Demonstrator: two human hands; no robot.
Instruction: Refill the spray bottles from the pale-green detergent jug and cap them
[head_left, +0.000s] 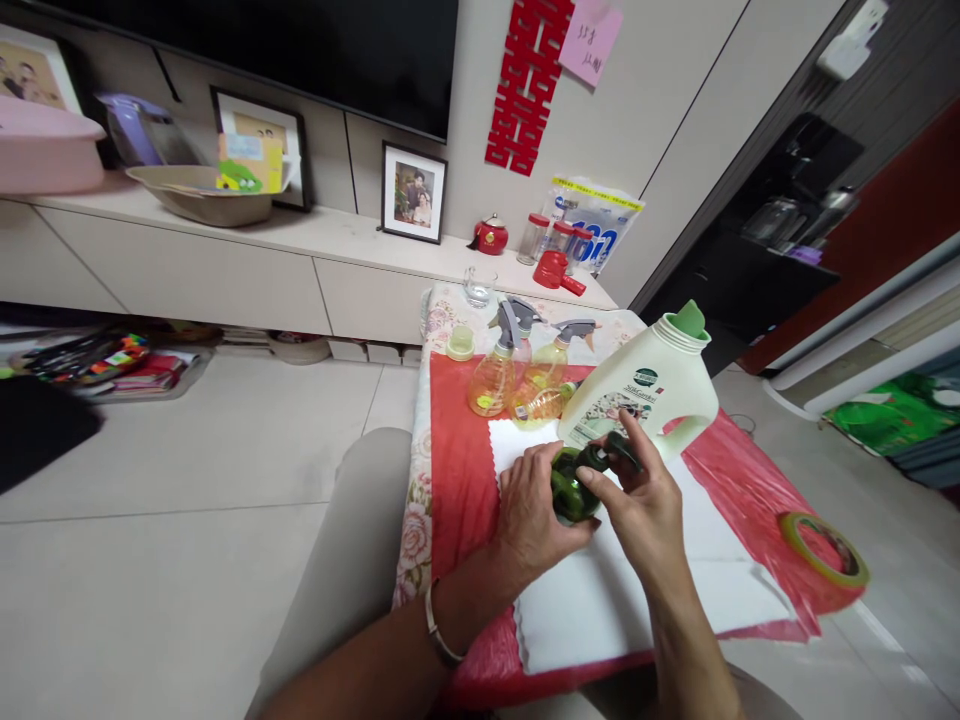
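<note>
My left hand (529, 510) is wrapped around a small dark green bottle (571, 490) over a white cloth (622, 580) on the low table. Fingers of my right hand (637, 500) pinch the bottle's dark spray head (619, 452) at its top. Just behind the hands stands a white detergent jug (645, 385) with a green cap and a handle. Left of the jug are three yellowish spray bottles (517, 375) with grey triggers, two upright and one lying on its side.
A red plastic sheet (461, 450) covers the floral tablecloth. A roll of green tape (825, 545) lies at the table's right edge. A pale lid (460, 343) and a glass (478, 287) sit at the far end. A long cabinet (225, 260) carries photo frames, bowls and jars.
</note>
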